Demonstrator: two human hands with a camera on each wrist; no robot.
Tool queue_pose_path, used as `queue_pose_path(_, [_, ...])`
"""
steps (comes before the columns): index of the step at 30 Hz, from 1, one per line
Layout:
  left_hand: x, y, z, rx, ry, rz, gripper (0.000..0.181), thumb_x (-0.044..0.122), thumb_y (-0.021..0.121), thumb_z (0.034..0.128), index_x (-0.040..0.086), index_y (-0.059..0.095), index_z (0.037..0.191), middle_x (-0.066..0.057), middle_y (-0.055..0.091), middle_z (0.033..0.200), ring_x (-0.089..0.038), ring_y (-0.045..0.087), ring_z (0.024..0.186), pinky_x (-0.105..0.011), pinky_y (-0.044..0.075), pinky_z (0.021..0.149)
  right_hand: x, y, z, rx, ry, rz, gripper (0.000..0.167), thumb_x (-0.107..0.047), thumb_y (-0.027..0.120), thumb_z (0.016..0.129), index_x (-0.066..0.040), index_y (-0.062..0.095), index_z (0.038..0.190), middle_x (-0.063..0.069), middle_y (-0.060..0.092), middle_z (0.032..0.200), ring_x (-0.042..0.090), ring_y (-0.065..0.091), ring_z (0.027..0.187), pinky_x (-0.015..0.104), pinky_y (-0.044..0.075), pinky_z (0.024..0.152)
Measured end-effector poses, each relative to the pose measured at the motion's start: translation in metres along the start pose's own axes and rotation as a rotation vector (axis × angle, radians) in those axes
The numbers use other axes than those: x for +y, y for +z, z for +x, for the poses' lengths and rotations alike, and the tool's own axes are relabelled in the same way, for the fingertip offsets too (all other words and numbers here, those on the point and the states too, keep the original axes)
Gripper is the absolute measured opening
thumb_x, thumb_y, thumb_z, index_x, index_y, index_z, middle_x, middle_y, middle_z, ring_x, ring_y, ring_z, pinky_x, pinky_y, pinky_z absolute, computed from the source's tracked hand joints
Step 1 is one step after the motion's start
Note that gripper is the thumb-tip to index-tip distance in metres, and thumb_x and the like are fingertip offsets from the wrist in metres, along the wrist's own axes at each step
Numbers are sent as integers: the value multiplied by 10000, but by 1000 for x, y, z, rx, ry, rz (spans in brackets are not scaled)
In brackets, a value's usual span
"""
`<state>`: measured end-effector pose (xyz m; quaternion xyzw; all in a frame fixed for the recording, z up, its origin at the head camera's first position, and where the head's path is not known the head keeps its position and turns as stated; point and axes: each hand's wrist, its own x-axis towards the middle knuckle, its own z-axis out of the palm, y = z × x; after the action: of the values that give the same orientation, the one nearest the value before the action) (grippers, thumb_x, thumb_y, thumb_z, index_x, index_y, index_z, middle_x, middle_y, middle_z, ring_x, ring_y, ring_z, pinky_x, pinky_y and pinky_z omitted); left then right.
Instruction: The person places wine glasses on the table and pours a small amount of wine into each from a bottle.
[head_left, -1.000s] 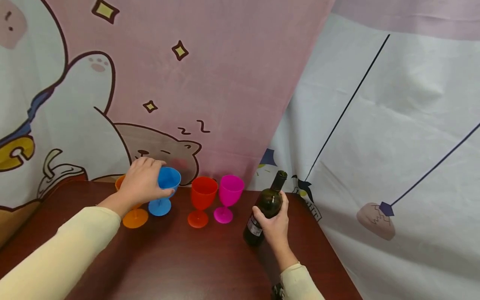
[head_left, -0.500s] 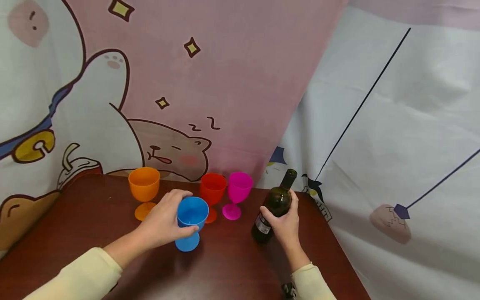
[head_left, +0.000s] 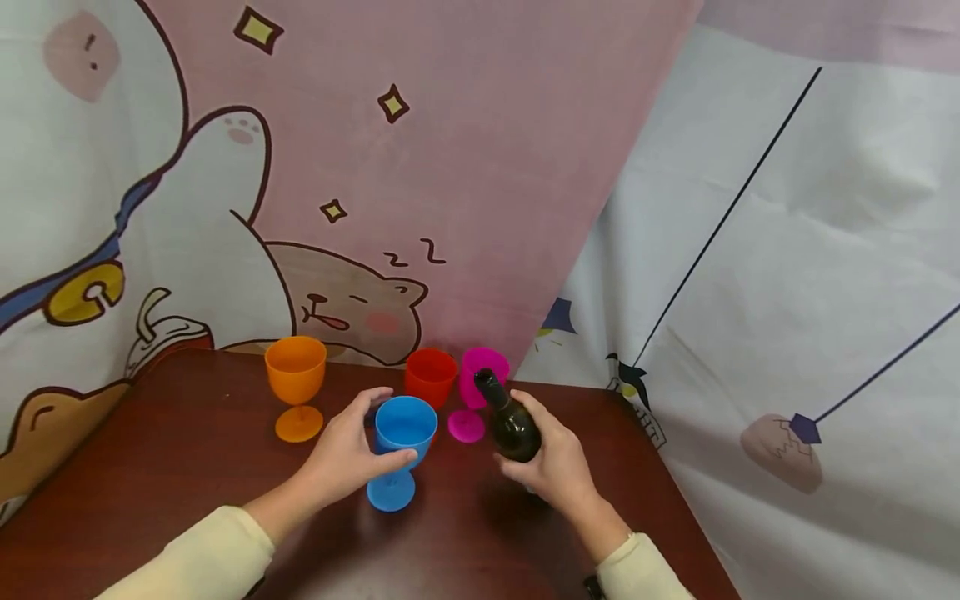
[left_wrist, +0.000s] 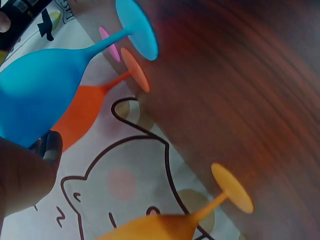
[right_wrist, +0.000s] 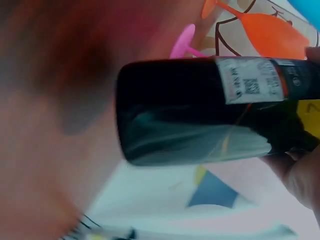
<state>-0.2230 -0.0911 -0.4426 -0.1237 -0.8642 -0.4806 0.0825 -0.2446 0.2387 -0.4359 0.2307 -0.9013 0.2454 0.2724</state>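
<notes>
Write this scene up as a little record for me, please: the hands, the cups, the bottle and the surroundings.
Left hand: holds the blue goblet by its bowl
Right hand: grips the dark bottle
Bottle position: tilted, neck toward the blue goblet's side, mouth not above it
Bottle label: pale, with a square code; small print too blurred to read
Other goblets: orange goblet, red goblet, pink goblet, all upright
Table: reddish-brown
Backdrop: cloth with cartoon animals
</notes>
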Motion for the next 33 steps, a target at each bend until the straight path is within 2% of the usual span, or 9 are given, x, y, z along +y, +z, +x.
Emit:
queue_pose_path(2, [1, 5, 1, 2, 5, -18, 965, 419, 952, 791, 126, 444, 1556, -119, 646, 1455, -293, 668, 1199, -406, 627, 911, -3, -7, 5, -26, -84, -99, 1013, -238, 1031, 625, -286, 560, 1520, 46, 759, 1279, 218, 761, 1069, 470, 659, 849])
queue_pose_path(6, [3, 12, 1, 6, 9, -45, 960, 413, 954, 790, 134, 456, 1562, -104, 662, 1438, -315, 685, 1227, -479, 639, 952, -5, -23, 15, -79, -228, -280, 990, -279, 1026, 628, -306, 565, 1504, 58, 750, 1216, 243, 749, 1062, 496, 666, 779])
queue_pose_path(10, [4, 14, 0, 9, 1, -63, 950, 403, 955, 791, 151, 460, 1561, -106, 661, 1441, -337, 685, 1237, -522, 636, 957, -9, -39, 26, -130, -312, -401, 1001, -305, 1024, 621, -331, 555, 1506, 92, 735, 1182, 270, 745, 1035, 504, 659, 740])
queue_pose_path(17, [5, 17, 0, -3, -12, -55, 963, 432, 954, 787, 159, 458, 1567, -87, 660, 1436, -313, 672, 1240, -471, 637, 941, -15, -55, 38, -229, -372, -461, 1008, -317, 1029, 640, -319, 549, 1527, 116, 723, 1209, 309, 737, 1047, 496, 644, 864])
queue_pose_path(25, [7, 19, -1, -18, -14, -66, 968, 432, 949, 793, 161, 448, 1576, -81, 652, 1453, -280, 665, 1221, -386, 630, 897, -24, -58, 41, -306, -402, -511, 1009, -340, 1040, 649, -320, 539, 1524, 132, 711, 1231, 326, 720, 1084, 504, 631, 937])
queue_pose_path(33, [7, 18, -1, -19, -16, -78, 945, 422, 950, 796, 167, 461, 1563, -89, 653, 1453, -304, 666, 1251, -460, 638, 944, -31, -59, 44, -335, -405, -562, 1012, -359, 1042, 651, -349, 520, 1519, 143, 702, 1237, 336, 720, 1096, 528, 617, 970])
